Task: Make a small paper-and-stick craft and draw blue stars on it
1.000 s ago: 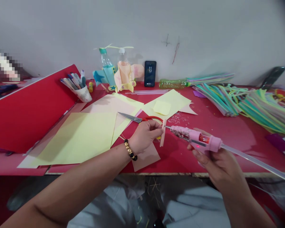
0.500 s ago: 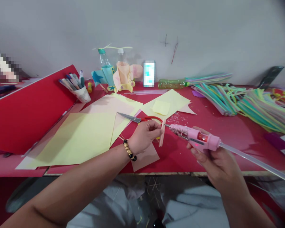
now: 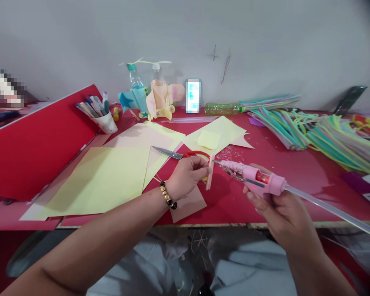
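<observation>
Between the fingertips of my left hand (image 3: 186, 174) is a narrow pale pink paper strip (image 3: 210, 174), held nearly upright above the red table. My right hand (image 3: 280, 209) is wrapped round a pink glue gun (image 3: 254, 179), with a long clear glue stick (image 3: 329, 207) coming out of its back end. The gun's metal nozzle is at the upper part of the strip; whether it touches cannot be made out. Scissors (image 3: 169, 153) with red handles lie just beyond my left hand, blades to the left. A pink paper square (image 3: 189, 207) lies under that hand.
Large yellow sheets (image 3: 104, 176) cover the table's left side, near a leaning red board (image 3: 49, 139) and a cup of pens (image 3: 107, 123). Bottle crafts (image 3: 158, 94), a phone (image 3: 193, 96) and a green bottle (image 3: 222, 109) line the wall. Bundled coloured strips (image 3: 342, 142) lie right.
Almost nothing differs. Both hands, the paper strip and the glue gun keep their places, with only a very slight shift of the view.
</observation>
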Tool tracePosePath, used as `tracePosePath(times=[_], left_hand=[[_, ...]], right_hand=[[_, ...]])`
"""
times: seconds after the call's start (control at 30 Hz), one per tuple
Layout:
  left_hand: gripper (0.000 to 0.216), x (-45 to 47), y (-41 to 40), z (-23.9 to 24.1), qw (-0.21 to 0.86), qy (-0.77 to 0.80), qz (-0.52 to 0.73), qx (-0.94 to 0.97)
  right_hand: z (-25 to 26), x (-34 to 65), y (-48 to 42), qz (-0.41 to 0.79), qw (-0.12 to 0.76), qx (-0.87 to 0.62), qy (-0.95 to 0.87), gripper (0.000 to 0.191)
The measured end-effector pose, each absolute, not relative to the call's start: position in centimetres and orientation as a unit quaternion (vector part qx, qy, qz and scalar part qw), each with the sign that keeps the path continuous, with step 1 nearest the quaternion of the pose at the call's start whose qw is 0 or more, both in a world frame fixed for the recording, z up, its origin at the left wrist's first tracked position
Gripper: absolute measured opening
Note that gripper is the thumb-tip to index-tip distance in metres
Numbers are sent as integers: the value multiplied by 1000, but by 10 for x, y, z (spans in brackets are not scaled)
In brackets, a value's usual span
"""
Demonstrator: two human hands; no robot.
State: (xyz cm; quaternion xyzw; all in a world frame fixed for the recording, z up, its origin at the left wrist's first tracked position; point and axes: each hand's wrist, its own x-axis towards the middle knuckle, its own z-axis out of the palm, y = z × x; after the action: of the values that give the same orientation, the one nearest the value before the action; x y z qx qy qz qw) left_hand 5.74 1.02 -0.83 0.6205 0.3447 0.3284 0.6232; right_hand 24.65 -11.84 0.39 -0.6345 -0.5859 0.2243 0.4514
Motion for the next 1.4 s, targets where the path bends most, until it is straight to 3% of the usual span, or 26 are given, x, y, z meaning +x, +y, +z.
tracePosePath(times=[0.6, 1.4], left_hand=[[20, 56, 12, -8, 650, 334, 349, 587], [16, 54, 16, -9, 656, 344, 381, 554]], right_hand=[[2, 246, -123, 207, 419, -641, -609, 47], [-2, 245, -125, 248, 416, -631, -606, 51]])
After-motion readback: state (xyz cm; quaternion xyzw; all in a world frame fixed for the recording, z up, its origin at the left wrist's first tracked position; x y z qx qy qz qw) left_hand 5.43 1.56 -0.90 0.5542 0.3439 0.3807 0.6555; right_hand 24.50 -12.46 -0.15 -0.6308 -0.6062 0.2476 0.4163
